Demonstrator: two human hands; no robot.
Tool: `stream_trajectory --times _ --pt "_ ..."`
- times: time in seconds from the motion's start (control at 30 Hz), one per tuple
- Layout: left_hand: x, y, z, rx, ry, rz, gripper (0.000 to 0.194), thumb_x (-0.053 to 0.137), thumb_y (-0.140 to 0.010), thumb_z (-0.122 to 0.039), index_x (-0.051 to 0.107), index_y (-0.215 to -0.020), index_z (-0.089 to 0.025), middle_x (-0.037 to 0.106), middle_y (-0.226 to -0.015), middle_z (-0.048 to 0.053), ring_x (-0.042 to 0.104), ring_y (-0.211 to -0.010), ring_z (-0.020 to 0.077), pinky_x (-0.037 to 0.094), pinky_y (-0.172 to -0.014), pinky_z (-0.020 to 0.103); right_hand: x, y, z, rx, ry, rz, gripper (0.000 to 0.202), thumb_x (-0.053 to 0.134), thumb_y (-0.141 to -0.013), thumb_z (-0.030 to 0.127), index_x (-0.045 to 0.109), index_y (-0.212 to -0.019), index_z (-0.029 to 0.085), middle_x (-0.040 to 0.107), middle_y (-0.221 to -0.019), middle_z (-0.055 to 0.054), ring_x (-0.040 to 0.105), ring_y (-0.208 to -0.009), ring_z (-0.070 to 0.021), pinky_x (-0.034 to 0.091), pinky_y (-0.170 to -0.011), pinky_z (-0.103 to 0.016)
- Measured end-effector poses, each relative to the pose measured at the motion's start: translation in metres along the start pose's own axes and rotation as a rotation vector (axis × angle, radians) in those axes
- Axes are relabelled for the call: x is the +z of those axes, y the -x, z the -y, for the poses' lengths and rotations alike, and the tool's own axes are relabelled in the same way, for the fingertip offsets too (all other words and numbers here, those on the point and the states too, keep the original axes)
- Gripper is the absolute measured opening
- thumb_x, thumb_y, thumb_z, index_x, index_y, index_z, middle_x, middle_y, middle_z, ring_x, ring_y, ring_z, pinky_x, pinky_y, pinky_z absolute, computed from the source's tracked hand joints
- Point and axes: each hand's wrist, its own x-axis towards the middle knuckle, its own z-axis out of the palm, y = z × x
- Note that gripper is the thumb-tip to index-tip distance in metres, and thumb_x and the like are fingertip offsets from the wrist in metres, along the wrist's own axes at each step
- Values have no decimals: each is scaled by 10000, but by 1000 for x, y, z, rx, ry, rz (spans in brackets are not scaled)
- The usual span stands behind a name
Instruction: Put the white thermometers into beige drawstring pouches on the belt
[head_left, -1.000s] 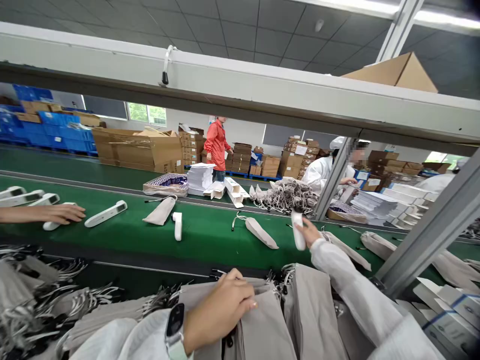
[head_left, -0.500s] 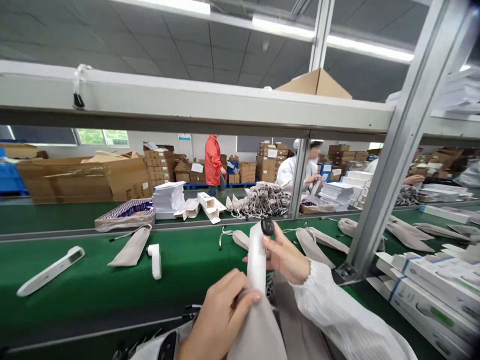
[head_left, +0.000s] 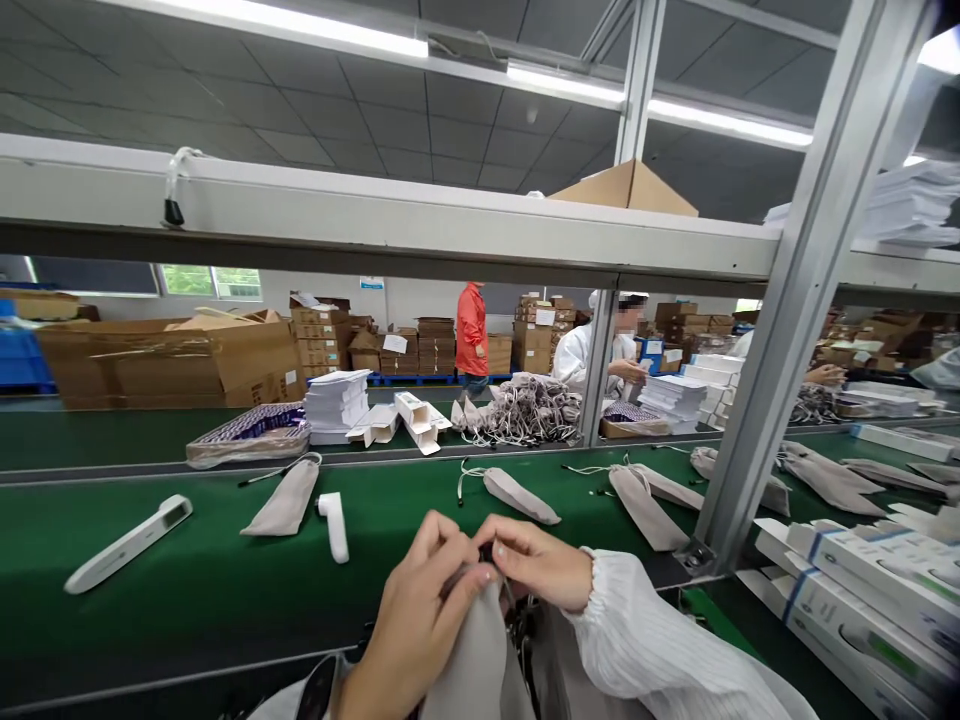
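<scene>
Pouch [head_left: 471, 655] at the near side of the belt [head_left: 225, 600], clamped in the left hand [head_left: 412, 615], right hand [head_left: 551, 570] pinching at its mouth.
The hands meet there; a firm left grip and light right fingertips should keep the cloth from slipping. Farther left, a white device [head_left: 337, 530] lies beside another pouch [head_left: 286, 500].

Holding left hand [head_left: 416, 605] and right hand [head_left: 536, 562] together at the fingertips [head_left: 489, 573], curling fingers on both, pinching with thumbs, angling right forearm [head_left: 660, 640] inward from lower right.
</scene>
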Motion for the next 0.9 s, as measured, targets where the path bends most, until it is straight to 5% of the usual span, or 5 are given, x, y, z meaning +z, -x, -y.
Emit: stream_trajectory --times 0.1,0.4,0.63,0.8,0.9 --pt "-15 -4 0 -39 -13 -25 250 354 -852 -363 474 -712 -194 402 -823 9 461 -715 129 367 -642 216 4 -2 -6 71 169 -63 530 328 -738 649 525 -690 159 411 -487 32 319 -352 -52 242 -338 -184" --pt "-52 6 -27 -238 237 441 360 356 -837 -349 505 -571 -157 327 -488 -57 281 -448 75 200 -429 200 -77 8 8 -425 793 -1013 294 513 -710 473 572 -621 199 522 -509 4 413 -445 -107 324 -492 -245" --pt "-35 7 -35 -38 428 -3 274 319 -885 -272 553 -794 -161 470 -643 -25 438 -600 90 352 -580 185 4 4 -5 -228 235 -96 545 514 -596 669 581 -804 170 584 -678 -35 497 -557 -132 406 -524 -255" --pt "-35 7 -21 29 -31 -55 280 385 -866 -271 484 -1108 -171 500 -1038 77 470 -969 180 378 -843 303 -35 -47 15 -167 206 -651 499 355 -754 605 551 -902 171 607 -874 -65 573 -740 -172 468 -650 -281" --pt "-14 16 -8 -92 -380 316 255 525 -786 -254 577 -978 -95 561 -946 131 530 -900 261 441 -752 389 -90 -83 15 96 582 -907 523 171 -860 495 489 -1046 124 567 -1019 -115 579 -793 -155 476 -628 -260"
